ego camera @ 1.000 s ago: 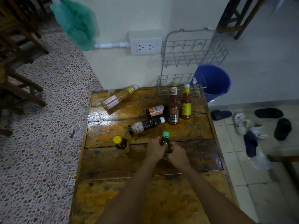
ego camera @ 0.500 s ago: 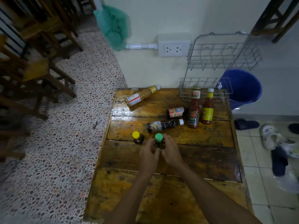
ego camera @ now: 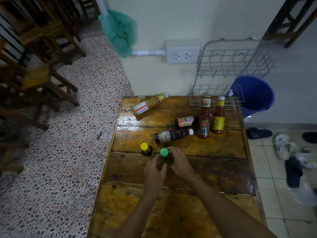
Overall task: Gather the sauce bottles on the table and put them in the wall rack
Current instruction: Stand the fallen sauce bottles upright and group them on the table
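Note:
A small dark bottle with a green cap [ego camera: 164, 153] stands upright on the wooden table [ego camera: 214, 169]. My left hand [ego camera: 154, 170] and my right hand [ego camera: 180, 163] are both curled round its body. A yellow-capped bottle [ego camera: 146, 149] stands just to its left. Beyond them lie a dark sauce bottle [ego camera: 173, 135], a small red-labelled bottle [ego camera: 185, 121] and an orange sauce bottle [ego camera: 149, 105]. Two red sauce bottles [ego camera: 204, 121] [ego camera: 218, 117] stand upright below the wire wall rack [ego camera: 231, 66], which holds nothing.
A blue bucket [ego camera: 253, 95] sits on the floor right of the rack. A wall socket [ego camera: 182, 54] and a green bag [ego camera: 118, 31] are on the wall. Wooden chairs [ego camera: 34, 66] crowd the left. Sandals [ego camera: 291, 152] lie on the tiled floor at right.
My view has swung to the left and the table now sits further right in frame. Both hands stay round the green-capped bottle, which has shifted slightly towards the yellow-capped one.

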`<action>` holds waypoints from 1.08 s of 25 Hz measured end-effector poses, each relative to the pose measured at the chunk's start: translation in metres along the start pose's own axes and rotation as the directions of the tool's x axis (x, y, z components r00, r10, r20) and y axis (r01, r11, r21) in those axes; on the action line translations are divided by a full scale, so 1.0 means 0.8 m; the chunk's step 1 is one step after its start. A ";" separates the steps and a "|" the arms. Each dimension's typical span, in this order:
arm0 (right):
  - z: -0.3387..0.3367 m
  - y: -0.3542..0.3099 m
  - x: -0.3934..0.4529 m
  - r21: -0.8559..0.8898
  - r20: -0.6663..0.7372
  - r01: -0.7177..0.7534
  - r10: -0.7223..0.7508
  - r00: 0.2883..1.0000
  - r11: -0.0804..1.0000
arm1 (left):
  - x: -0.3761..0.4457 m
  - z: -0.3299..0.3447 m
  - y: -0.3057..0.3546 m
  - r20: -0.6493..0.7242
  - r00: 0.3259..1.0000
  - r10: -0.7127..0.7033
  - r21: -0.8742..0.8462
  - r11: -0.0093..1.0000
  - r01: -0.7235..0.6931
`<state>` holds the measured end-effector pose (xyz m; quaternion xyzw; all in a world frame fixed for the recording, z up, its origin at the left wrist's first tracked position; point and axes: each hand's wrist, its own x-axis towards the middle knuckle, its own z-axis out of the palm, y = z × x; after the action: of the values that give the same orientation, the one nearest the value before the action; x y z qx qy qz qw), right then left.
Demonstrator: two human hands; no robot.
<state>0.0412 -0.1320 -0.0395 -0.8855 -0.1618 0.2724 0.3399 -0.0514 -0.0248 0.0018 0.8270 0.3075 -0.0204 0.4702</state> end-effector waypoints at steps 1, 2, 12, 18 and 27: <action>-0.006 0.006 0.000 0.001 0.007 -0.025 0.025 1.000 1.000 | -0.001 -0.006 -0.007 -0.006 1.000 -0.012 0.036 0.999 0.012; -0.013 0.013 0.002 0.018 -0.005 -0.065 0.066 0.998 0.998 | -0.002 -0.017 -0.015 -0.019 0.999 -0.035 0.104 0.994 0.036; -0.073 0.000 0.082 0.867 0.241 -0.453 0.621 0.746 0.207 | 0.220 -0.126 0.023 0.319 0.946 0.057 0.343 0.924 -0.171; -0.054 -0.006 0.133 0.881 0.302 -0.470 0.694 0.654 0.059 | 0.281 -0.042 0.043 0.693 0.713 0.112 0.385 0.778 -0.497; -0.068 -0.077 0.126 0.583 -0.158 -0.346 0.520 0.839 0.735 | 0.272 -0.070 0.020 0.596 0.772 0.221 0.336 0.805 -0.490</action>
<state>0.1481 -0.0680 -0.0007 -0.7999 0.1892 0.2358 0.5185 0.1188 0.1201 -0.0248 0.9210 -0.0165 -0.2293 0.3144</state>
